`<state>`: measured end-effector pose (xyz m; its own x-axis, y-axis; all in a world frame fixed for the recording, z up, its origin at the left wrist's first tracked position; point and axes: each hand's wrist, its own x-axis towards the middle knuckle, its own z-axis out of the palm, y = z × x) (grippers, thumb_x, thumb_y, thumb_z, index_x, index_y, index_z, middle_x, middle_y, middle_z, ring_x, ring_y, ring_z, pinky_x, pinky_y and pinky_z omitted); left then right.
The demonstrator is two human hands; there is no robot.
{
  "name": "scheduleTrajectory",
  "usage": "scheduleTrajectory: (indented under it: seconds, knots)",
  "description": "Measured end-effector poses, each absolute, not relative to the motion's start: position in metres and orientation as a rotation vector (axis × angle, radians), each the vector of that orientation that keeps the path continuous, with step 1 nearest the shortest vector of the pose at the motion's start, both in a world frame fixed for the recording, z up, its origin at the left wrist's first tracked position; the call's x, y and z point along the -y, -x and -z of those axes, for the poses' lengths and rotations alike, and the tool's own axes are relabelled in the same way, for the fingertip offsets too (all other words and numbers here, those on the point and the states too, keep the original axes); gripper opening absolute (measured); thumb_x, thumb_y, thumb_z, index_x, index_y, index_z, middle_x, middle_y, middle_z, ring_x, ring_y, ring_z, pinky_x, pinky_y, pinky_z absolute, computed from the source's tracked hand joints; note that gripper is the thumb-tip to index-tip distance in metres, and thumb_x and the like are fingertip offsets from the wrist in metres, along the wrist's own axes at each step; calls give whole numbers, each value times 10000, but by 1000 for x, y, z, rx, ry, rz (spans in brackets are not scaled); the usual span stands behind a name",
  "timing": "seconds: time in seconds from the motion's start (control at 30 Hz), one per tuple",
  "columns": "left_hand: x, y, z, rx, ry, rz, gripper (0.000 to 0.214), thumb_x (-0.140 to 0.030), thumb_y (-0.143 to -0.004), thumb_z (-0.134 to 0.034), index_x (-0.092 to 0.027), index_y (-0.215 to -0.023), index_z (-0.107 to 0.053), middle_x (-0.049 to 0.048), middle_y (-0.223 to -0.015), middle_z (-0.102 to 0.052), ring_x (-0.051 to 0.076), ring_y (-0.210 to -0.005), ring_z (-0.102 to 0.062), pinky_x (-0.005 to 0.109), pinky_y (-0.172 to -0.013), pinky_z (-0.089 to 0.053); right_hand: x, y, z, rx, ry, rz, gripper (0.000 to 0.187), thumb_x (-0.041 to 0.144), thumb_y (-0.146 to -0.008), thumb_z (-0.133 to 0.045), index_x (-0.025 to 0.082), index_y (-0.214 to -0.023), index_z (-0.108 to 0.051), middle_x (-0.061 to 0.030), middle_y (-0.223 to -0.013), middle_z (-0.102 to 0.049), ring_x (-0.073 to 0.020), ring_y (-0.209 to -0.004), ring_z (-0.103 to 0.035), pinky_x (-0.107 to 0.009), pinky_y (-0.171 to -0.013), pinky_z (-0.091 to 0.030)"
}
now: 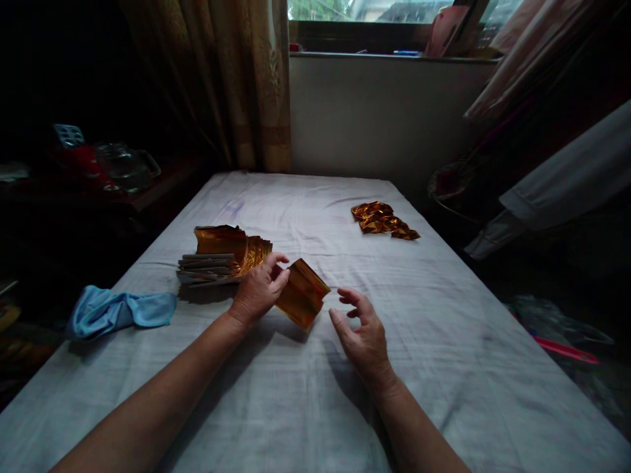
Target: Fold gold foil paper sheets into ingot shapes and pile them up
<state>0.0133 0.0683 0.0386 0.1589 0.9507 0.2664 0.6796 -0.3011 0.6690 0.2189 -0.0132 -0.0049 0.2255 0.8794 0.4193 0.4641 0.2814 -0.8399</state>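
My left hand (262, 289) pinches a gold foil paper sheet (303, 295) along its left side. The sheet is tilted above the white cloth, with a slight curl, and part of the grip is hidden behind it. Just right of the sheet, my right hand (363, 335) is open, thumb and fingers apart and curved, holding nothing. Behind my left hand lies a thick stack of gold foil paper (219, 242), its grey undersides showing at the front. Several folded gold foil pieces (378, 220) lie together at the far right of the table.
A crumpled blue cloth (121, 314) lies at the table's left edge. White fabric (424, 394) covers the table. To the left, a glass jug (125, 167) stands on a dark side surface. A curtain (246, 85) hangs behind, and clothes (566, 171) hang at the right.
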Motion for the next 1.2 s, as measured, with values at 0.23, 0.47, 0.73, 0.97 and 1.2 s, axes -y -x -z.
scheduleTrajectory:
  seconds: [0.23, 0.47, 0.73, 0.97, 1.2]
  knots:
    - [-59, -9, -44, -1609, -2137, -836, 156, -222, -795, -522, -244, -809, -675, -30, -705, -708, 156, -629, -635, 244, -612, -429, 21, -210, 1, 1685, 1184, -299, 187, 198, -842, -607, 250, -1005, -682, -81, -1065, -706, -234, -1012, -664, -398, -908, -542]
    - [-56, 1, -70, -1712, -2211, -738, 287, -348, -846, -486, -236, -917, -741, 17, -800, -762, 200, -709, -688, 268, -659, -464, 20, -210, 4, 1741, 1180, -258, 195, 203, -842, -614, 236, -1025, -672, -83, -1062, -704, -228, -996, -665, -377, -881, -554]
    - [-51, 6, -65, -1563, -1936, -630, 420, -319, -776, -447, -197, -1025, -763, 34, -880, -782, 216, -802, -713, 306, -755, -523, 21, -209, 9, 1781, 1151, -118, 394, 194, -826, -641, 218, -1217, -600, -117, -1222, -657, -269, -1124, -618, -452, -951, -524]
    - [-44, 9, -55, -1294, -1736, -783, 347, -368, -761, -605, -160, -993, -758, 69, -951, -783, 231, -862, -725, 323, -786, -556, 17, -214, 11, 1732, 1186, -67, 402, 120, -826, -578, 239, -1209, -599, -93, -1205, -676, -252, -1129, -620, -437, -967, -507]
    - [-40, 16, -53, -1309, -2108, -907, 183, -338, -861, -629, -217, -876, -765, 36, -863, -729, 176, -790, -683, 279, -738, -520, 18, -213, 11, 1762, 1207, -144, 248, 149, -866, -565, 238, -1074, -666, -65, -1073, -730, -228, -1006, -668, -389, -889, -521]
